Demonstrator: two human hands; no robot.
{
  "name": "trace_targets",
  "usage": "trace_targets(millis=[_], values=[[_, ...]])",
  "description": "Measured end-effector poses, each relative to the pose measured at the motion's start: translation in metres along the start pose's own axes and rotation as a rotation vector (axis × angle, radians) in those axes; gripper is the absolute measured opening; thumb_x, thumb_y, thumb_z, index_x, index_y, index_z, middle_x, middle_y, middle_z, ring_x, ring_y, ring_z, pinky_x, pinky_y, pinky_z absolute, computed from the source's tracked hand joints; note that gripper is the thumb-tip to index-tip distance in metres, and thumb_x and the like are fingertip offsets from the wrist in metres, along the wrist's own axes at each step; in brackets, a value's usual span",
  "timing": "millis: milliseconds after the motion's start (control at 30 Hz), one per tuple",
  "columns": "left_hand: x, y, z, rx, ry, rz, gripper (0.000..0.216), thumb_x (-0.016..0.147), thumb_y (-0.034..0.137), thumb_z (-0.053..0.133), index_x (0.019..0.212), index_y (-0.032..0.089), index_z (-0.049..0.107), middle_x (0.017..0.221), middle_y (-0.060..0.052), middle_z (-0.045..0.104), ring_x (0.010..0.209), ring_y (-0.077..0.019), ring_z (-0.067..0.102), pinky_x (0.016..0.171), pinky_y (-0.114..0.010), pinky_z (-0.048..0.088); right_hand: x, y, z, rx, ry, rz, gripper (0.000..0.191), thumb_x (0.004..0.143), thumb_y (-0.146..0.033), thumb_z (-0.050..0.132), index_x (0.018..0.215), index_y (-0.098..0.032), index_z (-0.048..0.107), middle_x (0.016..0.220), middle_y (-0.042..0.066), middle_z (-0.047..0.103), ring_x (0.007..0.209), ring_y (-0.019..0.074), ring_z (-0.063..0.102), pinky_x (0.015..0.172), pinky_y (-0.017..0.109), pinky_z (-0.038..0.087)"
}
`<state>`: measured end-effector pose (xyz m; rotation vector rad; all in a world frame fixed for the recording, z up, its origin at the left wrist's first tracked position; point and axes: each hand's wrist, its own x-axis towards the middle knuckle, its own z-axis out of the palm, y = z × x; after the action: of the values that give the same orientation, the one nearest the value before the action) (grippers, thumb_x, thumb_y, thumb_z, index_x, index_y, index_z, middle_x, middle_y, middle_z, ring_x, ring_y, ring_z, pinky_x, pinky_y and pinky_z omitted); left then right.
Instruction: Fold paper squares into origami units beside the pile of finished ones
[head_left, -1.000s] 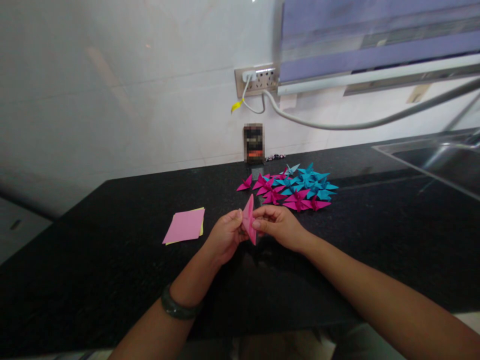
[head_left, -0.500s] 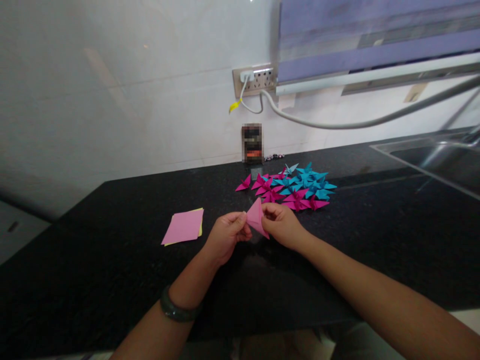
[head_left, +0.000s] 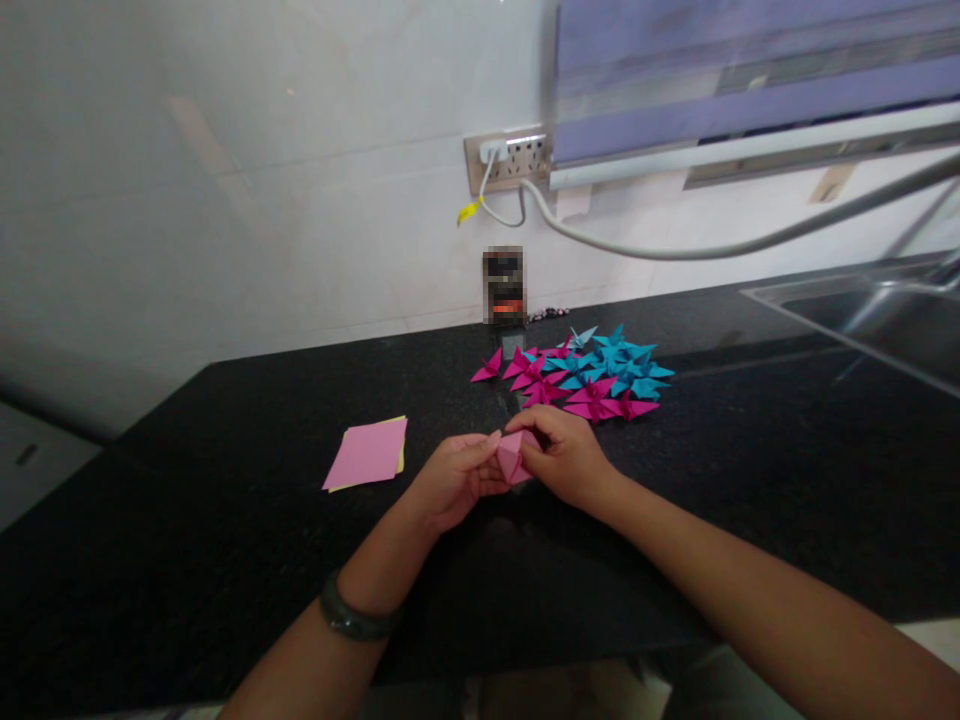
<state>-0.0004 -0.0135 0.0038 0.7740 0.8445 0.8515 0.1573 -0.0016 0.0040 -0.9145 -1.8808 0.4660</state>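
Between both hands is a partly folded piece of pink origami paper (head_left: 510,457), held just above the black counter. My left hand (head_left: 459,478) pinches its left corner between thumb and fingers, with a dark bangle on that wrist. My right hand (head_left: 564,455) grips the right side, its thumb pressed on the paper and covering part of the folds. Beyond the hands lie several folded paper cranes, magenta ones (head_left: 536,374) and blue ones (head_left: 615,360), plus a pale blue crane (head_left: 580,338). A stack of square paper (head_left: 367,453), pink over yellow, rests left of my left hand.
The black counter (head_left: 225,520) meets a white tiled wall. A blurred-out upright object (head_left: 505,286) leans there, with a beaded strand (head_left: 549,314) beside it. Above are a wall socket (head_left: 517,158) and a grey cable (head_left: 660,248). A metal sink (head_left: 885,320) is at right.
The pink paper has gone from a wide triangular shape to a smaller, more compact one. My hands have shifted slightly, and the fingers of my right hand reach further over the paper.
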Motion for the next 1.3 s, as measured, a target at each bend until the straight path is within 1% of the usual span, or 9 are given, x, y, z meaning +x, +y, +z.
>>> trace_targets(millis=[100,267,433,500,600,733,867,1033,1300], values=[[0.002,-0.001,-0.002,0.017,0.039,0.026,0.021,0.067,0.030,0.067,0.074,0.009,0.064,0.063,-0.006,0.066,0.055,-0.0118,0.060,0.055,-0.022,0.047,-0.001,0.003,0.003,0.095,0.008,0.110,0.016,0.064,-0.012,0.053,0.077,-0.018,0.061,0.073,0.003,0.063,0.064,0.0129,0.055,0.060,0.025,0.042],[0.005,-0.003,-0.002,0.057,0.095,0.111,0.022,0.067,0.031,0.067,0.069,0.010,0.062,0.060,-0.004,0.064,0.055,-0.0116,0.059,0.056,-0.023,0.047,0.002,0.009,0.009,0.428,0.043,0.371,0.017,0.068,-0.021,0.055,0.084,-0.017,0.057,0.067,0.000,0.058,0.057,0.0102,0.053,0.053,0.022,0.042],[0.007,-0.003,0.003,0.105,0.310,0.324,0.024,0.062,0.034,0.070,0.062,0.011,0.061,0.053,0.000,0.060,0.049,-0.0089,0.055,0.053,-0.022,0.045,0.006,0.003,0.008,0.727,0.063,0.546,0.032,0.071,-0.040,0.053,0.092,-0.016,0.055,0.069,0.001,0.057,0.056,0.0106,0.053,0.048,0.023,0.044],[0.009,-0.005,0.003,0.105,0.380,0.406,0.024,0.061,0.033,0.070,0.064,0.011,0.063,0.055,0.000,0.061,0.051,-0.0089,0.055,0.054,-0.022,0.045,0.005,-0.002,0.008,0.787,0.016,0.616,0.038,0.068,-0.045,0.057,0.092,-0.015,0.054,0.071,0.001,0.058,0.058,0.0116,0.055,0.047,0.023,0.045],[0.011,-0.008,0.002,0.124,0.421,0.462,0.024,0.060,0.033,0.070,0.067,0.011,0.065,0.061,-0.001,0.064,0.056,-0.0102,0.057,0.057,-0.023,0.045,0.004,-0.006,0.011,0.747,-0.064,0.698,0.037,0.058,-0.038,0.069,0.081,-0.014,0.054,0.065,0.000,0.057,0.054,0.0099,0.053,0.044,0.021,0.043],[0.009,-0.011,0.003,0.255,0.443,0.442,0.022,0.062,0.033,0.069,0.069,0.012,0.067,0.061,-0.002,0.064,0.056,-0.0096,0.056,0.055,-0.021,0.044,0.004,0.001,0.012,0.705,-0.004,0.695,0.027,0.058,-0.034,0.069,0.065,-0.014,0.052,0.055,-0.004,0.052,0.044,0.0059,0.045,0.040,0.018,0.036],[0.005,-0.012,0.009,0.421,0.340,0.352,0.020,0.060,0.031,0.070,0.059,0.011,0.064,0.053,0.000,0.061,0.050,-0.0086,0.053,0.051,-0.020,0.041,0.006,0.004,0.008,0.729,0.087,0.615,0.022,0.061,-0.032,0.066,0.063,-0.015,0.053,0.051,-0.006,0.048,0.041,0.0039,0.038,0.038,0.018,0.028],[0.002,-0.013,0.014,0.446,0.229,0.322,0.024,0.061,0.033,0.069,0.070,0.011,0.064,0.055,0.000,0.060,0.048,-0.0079,0.051,0.048,-0.019,0.039,0.007,-0.003,0.004,0.674,0.000,0.582,0.019,0.059,-0.029,0.067,0.062,-0.014,0.056,0.054,-0.004,0.053,0.047,0.0062,0.043,0.044,0.020,0.032],[0.002,-0.011,0.013,0.596,0.286,0.359,0.030,0.071,0.039,0.057,0.063,0.010,0.061,0.050,-0.001,0.058,0.041,-0.0078,0.048,0.042,-0.019,0.036,0.006,0.002,0.003,0.608,-0.041,0.593,0.021,0.058,-0.030,0.068,0.058,-0.013,0.055,0.051,-0.004,0.051,0.044,0.0063,0.041,0.044,0.021,0.031]])
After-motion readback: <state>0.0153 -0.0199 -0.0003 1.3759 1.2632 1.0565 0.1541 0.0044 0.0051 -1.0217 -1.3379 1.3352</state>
